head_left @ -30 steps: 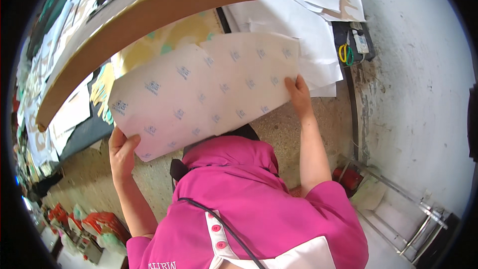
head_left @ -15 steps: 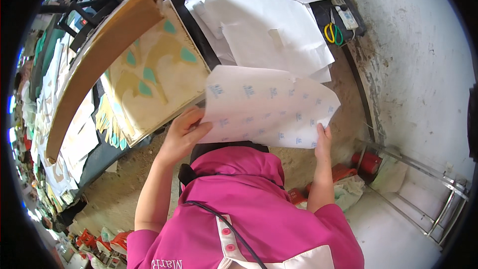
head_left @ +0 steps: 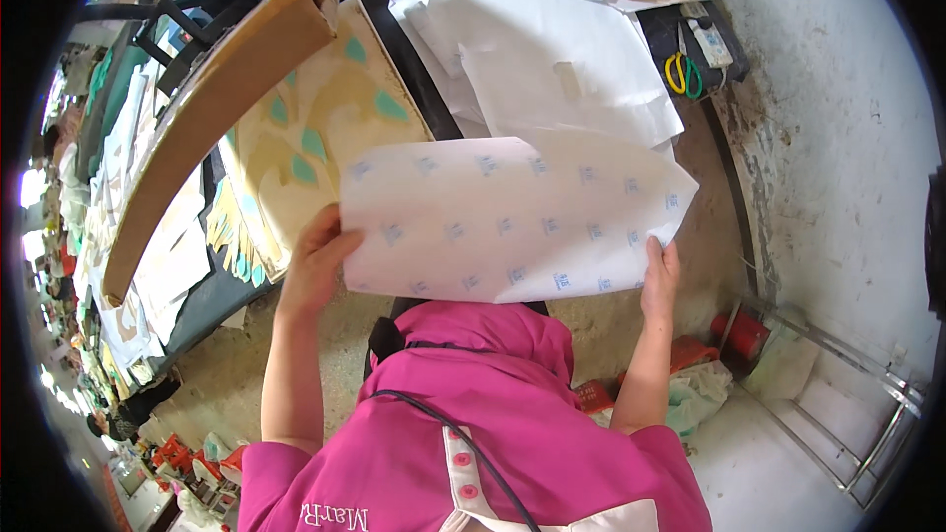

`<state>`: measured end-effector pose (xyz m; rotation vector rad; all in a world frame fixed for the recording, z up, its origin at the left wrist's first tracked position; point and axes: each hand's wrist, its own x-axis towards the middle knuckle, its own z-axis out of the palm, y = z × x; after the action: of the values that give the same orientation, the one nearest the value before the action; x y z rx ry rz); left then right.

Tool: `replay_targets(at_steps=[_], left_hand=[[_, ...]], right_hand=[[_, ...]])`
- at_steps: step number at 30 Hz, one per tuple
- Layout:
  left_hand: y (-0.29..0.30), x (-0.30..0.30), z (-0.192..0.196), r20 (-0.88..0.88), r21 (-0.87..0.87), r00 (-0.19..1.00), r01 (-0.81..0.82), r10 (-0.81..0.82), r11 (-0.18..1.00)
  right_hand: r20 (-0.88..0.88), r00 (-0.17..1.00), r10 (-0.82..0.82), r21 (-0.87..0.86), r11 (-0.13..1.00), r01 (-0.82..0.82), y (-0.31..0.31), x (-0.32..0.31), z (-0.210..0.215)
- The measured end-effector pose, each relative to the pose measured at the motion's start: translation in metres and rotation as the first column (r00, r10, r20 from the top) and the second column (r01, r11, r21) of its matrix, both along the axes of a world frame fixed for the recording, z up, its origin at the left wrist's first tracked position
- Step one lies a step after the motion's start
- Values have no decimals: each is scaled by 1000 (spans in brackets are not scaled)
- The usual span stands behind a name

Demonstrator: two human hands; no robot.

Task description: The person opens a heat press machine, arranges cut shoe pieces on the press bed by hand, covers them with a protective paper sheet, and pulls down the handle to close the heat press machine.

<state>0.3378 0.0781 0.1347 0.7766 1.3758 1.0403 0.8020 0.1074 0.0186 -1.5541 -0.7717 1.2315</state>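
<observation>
One sheet, grip either end

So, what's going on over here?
A person in a pink shirt is holding up a white sheet with blue marks, the left hand at its left edge, the right hand near its lower right corner. Beyond it lie plain white papers, with a tan-and-green patterned board to the left.

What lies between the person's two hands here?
In the head view, a white sheet with blue marks spans the stretch from the left hand to the right hand.
</observation>
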Motion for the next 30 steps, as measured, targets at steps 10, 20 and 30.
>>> replay_targets(at_steps=[10,20,30], left_hand=[[-51,-60,4,-87,109,911,-394,403,913],[-89,-171,-15,13,247,744,-650,669,719],[-55,-268,-61,-84,255,770,-597,632,761]], right_hand=[[120,922,367,50,926,-375,99,-86,19],[335,716,613,149,716,-682,186,-237,44],[429,600,675,128,612,-780,241,-326,31]])
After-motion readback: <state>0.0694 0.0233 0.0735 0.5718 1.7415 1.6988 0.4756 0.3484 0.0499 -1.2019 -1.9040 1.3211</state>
